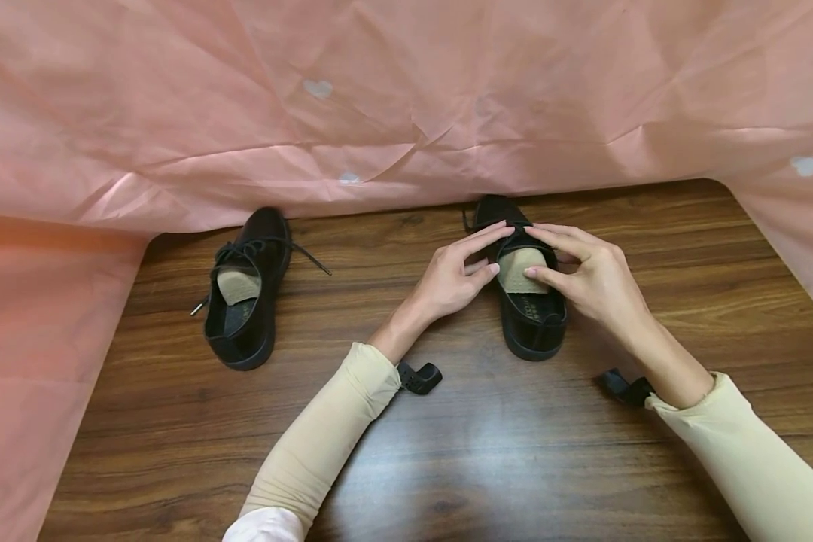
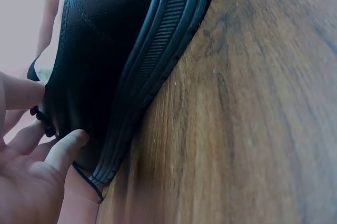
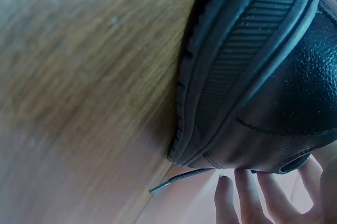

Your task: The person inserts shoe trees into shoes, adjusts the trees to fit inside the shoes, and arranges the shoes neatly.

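Observation:
A black lace-up shoe (image 1: 535, 327) stands on the wooden surface, its toe against the pink cloth. A beige pad-like piece (image 1: 515, 272) shows in its opening. My left hand (image 1: 450, 280) reaches in from the left, fingertips at the laces and thumb near the opening's rim. From the other side, my right hand (image 1: 599, 278) has its fingertips at the laces and its thumb over the beige piece. Fingers partly hide the laces. In the left wrist view, fingers touch the leather upper (image 2: 100, 40). A second black shoe (image 1: 240, 346), laced in a bow, stands apart on the left.
Pink cloth (image 1: 406, 98) with pale hearts hangs behind and at both sides of the wooden tabletop (image 1: 339, 301). Black straps (image 1: 420, 378) stick out at both wrists. A lace end (image 3: 184, 176) hangs beside the shoe's sole in the right wrist view.

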Demonstrator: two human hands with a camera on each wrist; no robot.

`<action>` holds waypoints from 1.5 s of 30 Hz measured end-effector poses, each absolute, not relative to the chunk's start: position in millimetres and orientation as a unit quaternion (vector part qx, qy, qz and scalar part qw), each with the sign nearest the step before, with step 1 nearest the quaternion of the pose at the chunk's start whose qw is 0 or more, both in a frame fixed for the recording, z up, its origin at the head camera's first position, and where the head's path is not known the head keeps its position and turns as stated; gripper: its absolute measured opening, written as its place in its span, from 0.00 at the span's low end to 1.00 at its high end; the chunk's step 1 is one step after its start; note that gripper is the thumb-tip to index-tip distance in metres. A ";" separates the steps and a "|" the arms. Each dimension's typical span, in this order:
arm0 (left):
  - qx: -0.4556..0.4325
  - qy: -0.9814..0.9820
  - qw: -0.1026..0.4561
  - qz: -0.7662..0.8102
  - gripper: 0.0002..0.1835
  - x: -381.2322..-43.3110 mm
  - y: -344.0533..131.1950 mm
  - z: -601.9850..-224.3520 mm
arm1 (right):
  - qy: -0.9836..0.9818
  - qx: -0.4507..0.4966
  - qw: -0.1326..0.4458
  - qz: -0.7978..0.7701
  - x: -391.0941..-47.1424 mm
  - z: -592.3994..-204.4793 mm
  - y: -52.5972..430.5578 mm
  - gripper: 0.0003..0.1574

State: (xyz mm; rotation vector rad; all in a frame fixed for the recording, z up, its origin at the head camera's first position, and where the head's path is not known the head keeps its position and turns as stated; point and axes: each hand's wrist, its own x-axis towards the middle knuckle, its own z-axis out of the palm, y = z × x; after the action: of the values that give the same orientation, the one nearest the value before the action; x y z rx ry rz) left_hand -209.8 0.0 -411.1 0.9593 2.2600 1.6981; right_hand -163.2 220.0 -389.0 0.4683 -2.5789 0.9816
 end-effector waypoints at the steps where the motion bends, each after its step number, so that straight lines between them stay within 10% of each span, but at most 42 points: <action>1: 0.318 0.755 0.078 0.568 0.27 -209.6 -0.1 -410.7 | -0.909 0.163 0.169 0.345 -163.8 -388.9 219.7 0.36; 30: 0.303 0.785 0.062 0.537 0.29 -201.8 5.1 -411.1 | -0.911 0.159 0.185 0.332 -170.2 -395.4 219.4 0.39; 45: 0.307 0.778 0.062 0.545 0.38 -179.1 -1.0 -415.9 | -0.897 0.137 0.084 0.412 -152.3 -386.3 226.7 0.45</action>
State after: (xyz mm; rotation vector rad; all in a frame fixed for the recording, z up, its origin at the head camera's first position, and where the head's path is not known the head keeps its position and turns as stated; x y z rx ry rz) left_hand -179.1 -1.0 -415.9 0.9266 2.3517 1.6475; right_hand -152.3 226.7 -386.3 0.4085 -2.6769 1.2281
